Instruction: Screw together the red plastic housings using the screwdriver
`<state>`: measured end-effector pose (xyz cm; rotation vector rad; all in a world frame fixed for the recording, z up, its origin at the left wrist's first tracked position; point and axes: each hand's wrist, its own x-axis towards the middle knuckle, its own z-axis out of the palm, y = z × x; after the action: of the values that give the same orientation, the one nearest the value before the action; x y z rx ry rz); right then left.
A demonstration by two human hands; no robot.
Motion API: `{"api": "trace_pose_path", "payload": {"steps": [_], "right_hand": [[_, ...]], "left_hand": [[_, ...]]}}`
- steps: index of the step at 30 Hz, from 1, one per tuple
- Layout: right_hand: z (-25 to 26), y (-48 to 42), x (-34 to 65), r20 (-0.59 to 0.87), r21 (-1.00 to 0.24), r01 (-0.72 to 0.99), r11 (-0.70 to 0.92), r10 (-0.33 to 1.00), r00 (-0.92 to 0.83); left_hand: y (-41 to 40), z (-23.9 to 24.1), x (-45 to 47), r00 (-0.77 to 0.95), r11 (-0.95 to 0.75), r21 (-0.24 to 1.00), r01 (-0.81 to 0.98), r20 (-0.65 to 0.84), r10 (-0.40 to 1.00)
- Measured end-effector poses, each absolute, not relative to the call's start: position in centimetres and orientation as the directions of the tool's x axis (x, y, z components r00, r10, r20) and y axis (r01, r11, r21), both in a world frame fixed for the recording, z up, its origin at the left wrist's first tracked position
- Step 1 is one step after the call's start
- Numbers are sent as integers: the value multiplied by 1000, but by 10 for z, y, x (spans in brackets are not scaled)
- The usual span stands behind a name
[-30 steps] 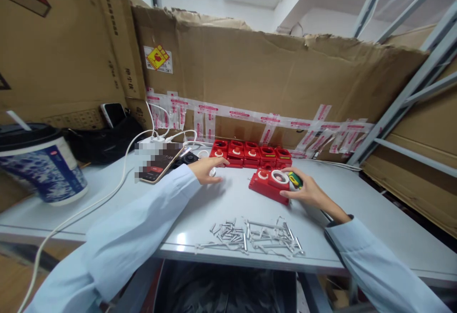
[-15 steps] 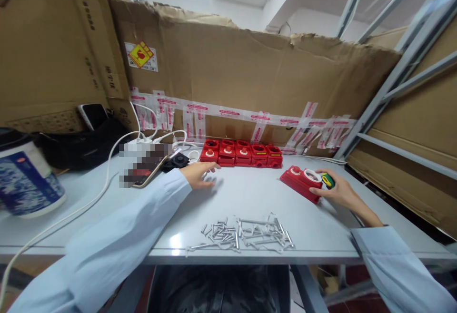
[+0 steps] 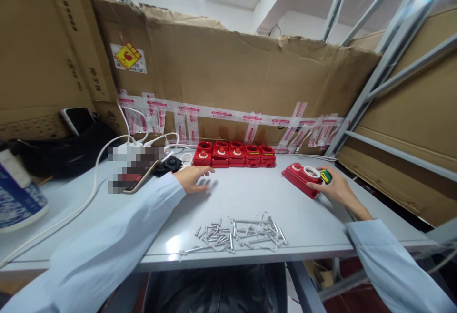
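My right hand [image 3: 335, 187] grips the right end of a red plastic housing [image 3: 299, 180], thumb along its near side. The housing has a large white ring [image 3: 312, 172] and a small round knob on top. A small green-and-yellow thing [image 3: 325, 176] shows between that hand and the ring; what it is I cannot make out. My left hand [image 3: 193, 179] is held low over the table with fingers apart and nothing in it. Just beyond it, several similar red housings [image 3: 237, 156] stand in a row. Silver screws and rods [image 3: 217, 233] lie near the front edge.
A phone [image 3: 143, 172], a black device [image 3: 168, 164], white rings [image 3: 186, 159] and white cables are at the left. A blue-and-white cup [image 3: 17, 194] and black pouch [image 3: 64, 149] sit farther left. Cardboard [image 3: 228, 70] walls the back; a metal frame [image 3: 357, 94] rises at right.
The whole view has shifted slightly, so most things sit further left. The red housing is turned a little and lies slightly farther back under my right hand. My left hand stays open.
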<state>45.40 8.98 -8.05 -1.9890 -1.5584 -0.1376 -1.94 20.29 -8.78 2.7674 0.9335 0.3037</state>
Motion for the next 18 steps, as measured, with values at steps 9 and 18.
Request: {"api": "trace_pose_path", "payload": {"steps": [9, 18], "right_hand": [[-78, 91, 441, 447, -490, 870, -58, 840, 308], [-80, 91, 443, 445, -642, 763, 70, 845, 297]], "left_hand": [[203, -93, -20, 756, -766, 255, 591, 155, 635], [203, -93, -20, 757, -768, 255, 587, 163, 633]]}}
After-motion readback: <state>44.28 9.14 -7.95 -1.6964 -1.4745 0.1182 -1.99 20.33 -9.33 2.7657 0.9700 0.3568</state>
